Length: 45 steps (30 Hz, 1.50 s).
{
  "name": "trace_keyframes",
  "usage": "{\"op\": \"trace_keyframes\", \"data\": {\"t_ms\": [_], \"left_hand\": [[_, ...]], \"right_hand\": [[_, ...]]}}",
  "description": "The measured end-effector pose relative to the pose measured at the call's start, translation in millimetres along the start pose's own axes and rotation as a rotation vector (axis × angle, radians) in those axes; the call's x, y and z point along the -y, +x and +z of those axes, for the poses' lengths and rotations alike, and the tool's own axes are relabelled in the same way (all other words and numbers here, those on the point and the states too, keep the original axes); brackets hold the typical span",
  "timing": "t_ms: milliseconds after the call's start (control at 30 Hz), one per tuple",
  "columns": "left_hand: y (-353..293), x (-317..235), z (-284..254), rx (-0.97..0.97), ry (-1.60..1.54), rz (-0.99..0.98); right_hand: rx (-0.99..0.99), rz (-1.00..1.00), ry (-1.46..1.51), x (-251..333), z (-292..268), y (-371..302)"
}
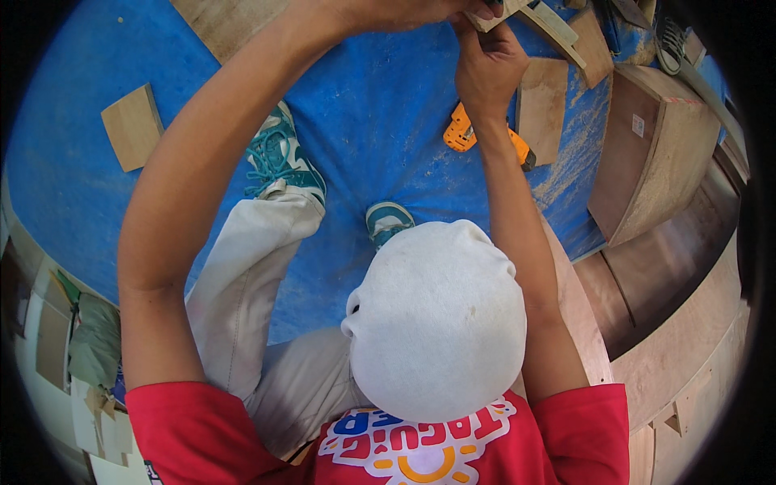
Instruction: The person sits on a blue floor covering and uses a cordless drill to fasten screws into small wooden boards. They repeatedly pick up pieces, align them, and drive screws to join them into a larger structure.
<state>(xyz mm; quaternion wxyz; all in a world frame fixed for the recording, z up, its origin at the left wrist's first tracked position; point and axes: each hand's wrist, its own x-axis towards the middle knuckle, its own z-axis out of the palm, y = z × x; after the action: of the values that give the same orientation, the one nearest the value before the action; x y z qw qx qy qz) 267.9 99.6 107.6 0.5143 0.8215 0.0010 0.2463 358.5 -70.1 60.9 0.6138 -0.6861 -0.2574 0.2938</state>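
Wood strip [517,10] sits at the top edge of the head view, above the blue mat [388,105]. Right hand [487,69] grasps it; left hand [404,10] closes on it too. Judging risk: a slipping grip drops it toward the orange drill [465,133].

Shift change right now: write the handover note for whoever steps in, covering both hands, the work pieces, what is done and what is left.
Left hand: raised at the picture's top edge, grip closed on the pale wooden strip assembly.
Right hand: fingers closed on the same assembly from below.
Orange power tool: lies unheld on the blue tarp, below the right hand.
Flat plywood rectangle: beside the tool. Square plywood offcut: far left. Curved plywood box: right.
Done: cannot tell; the assembly is cut off by the edge.
Left: assembly not set down.
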Motion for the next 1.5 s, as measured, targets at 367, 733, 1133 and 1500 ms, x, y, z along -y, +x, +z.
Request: {"op": "trace_keyframes", "data": {"t_ms": [367,733,1133,1500], "left_hand": [[0.6,-0.4,1.2,-0.036,-0.017,0.024],[-2.0,-3.1,0.8,-0.040,-0.028,0.035],[-2.5,2.9,3.2,-0.005,0.014,-0.016],[1.9,-8.0,-8.8,0.072,0.124,-0.088]], "right_hand": [[-0.016,-0.106,-0.145,8.4,1.8,-4.8],[0.063,-0.016,-0.150,3.5,-11.5,-5.7],[0.441,0.010,-1.328,-24.1,-156.3,-123.4],[0.339,0.019,-1.055,-15.1,-160.4,-110.6]]}}
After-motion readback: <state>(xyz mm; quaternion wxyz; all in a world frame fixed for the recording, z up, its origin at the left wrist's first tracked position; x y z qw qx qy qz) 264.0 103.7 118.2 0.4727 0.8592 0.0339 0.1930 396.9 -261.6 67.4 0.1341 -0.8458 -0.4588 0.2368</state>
